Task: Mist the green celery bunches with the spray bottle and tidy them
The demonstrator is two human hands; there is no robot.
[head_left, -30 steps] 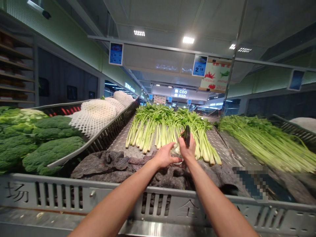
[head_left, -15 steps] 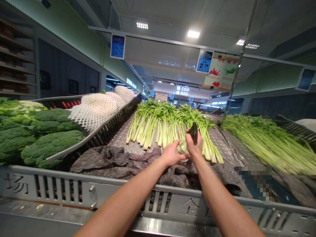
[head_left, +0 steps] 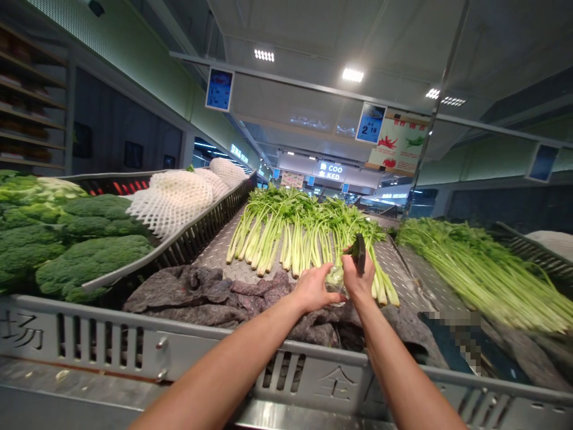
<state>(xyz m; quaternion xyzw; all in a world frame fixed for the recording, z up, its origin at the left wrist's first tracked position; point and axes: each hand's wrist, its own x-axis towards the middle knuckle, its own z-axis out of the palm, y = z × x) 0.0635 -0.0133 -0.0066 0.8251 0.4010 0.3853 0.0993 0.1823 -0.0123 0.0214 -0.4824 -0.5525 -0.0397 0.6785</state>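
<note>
Broccoli [head_left: 94,266] is lying heaped far to the left of the celery [head_left: 290,230]; foam-netted produce [head_left: 174,197] is resting closer to the celery's left, the netting presumably guarding against bruising. A black slatted wall [head_left: 201,224] is standing just left of the celery, apparently keeping stocks apart. Dark cloth [head_left: 179,292] is lying bunched before the celery, probably as cushioning. The celery is lying in a row on a patterned metal tray [head_left: 215,254], cut ends facing the wearer, likely for easy grasping.

The left hand [head_left: 313,288] is hanging just in front of the celery's cut ends, right of their middle. It is half open, fingers and thumb curving around a clear, greenish object [head_left: 335,276], seemingly to steady it. That object is sitting between the hands, before the celery; its nature cannot be told. The right hand [head_left: 358,280], overlapping the celery's right part, is curling closed around an upright black object [head_left: 359,255], apparently as a handle. Right of the celery, a mirror-like panel [head_left: 483,179] is reflecting greens.
</note>
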